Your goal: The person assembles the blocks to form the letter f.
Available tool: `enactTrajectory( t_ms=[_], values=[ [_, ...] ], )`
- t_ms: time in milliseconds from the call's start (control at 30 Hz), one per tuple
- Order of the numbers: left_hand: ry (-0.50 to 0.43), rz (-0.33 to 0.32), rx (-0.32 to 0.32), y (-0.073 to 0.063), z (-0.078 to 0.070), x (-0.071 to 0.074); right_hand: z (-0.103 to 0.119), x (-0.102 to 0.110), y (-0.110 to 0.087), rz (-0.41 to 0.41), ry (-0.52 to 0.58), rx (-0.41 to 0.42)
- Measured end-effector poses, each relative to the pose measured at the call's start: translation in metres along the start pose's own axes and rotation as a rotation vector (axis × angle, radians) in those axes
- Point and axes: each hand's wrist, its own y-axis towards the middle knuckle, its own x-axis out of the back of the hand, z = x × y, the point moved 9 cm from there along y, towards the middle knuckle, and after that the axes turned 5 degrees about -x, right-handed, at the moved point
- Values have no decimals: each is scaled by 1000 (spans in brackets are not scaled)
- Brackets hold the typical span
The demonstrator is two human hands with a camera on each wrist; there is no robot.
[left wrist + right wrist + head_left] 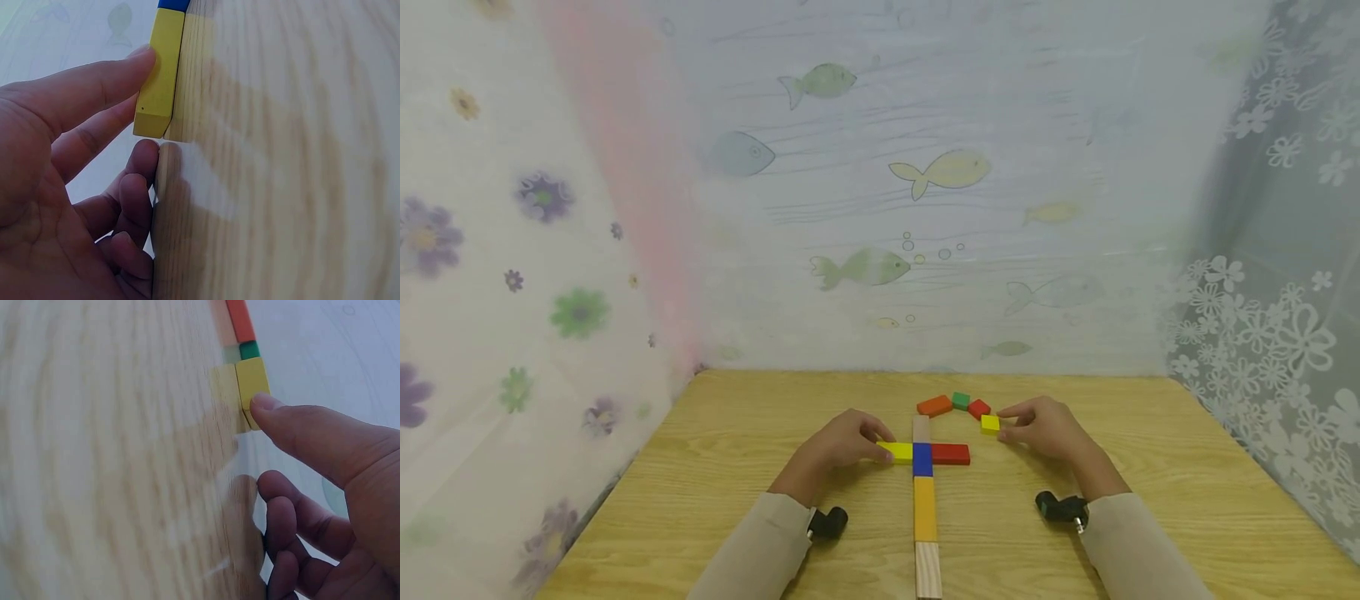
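Note:
My left hand (844,442) pinches a long yellow block (164,69) between thumb and forefinger, its far end against a blue block (922,460). On the blue block's other side lies a red block (951,454). My right hand (1047,429) holds a short yellow block (990,425) by its edges, with the thumb on its near side in the right wrist view. This block ends a curved row made of a small red block (979,409), a green block (961,401) and an orange block (935,406).
A plain wood block (921,428) lies beyond the blue one. Toward me, an orange-yellow block (925,508) and another plain wood block (928,570) continue the straight line on the wooden table (737,475). A fish-patterned curtain (865,208) hangs behind the table, with flowered sheets at both sides.

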Motion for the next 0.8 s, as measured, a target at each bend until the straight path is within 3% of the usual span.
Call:
enactTrajectory(
  t_ms=[600,800],
  values=[
    [-8,0,-15,3,-1,1,-9,2,0,-4,61,-26],
    [-50,14,22,0,0,3,-11,3,0,0,58,-12]
  ],
)
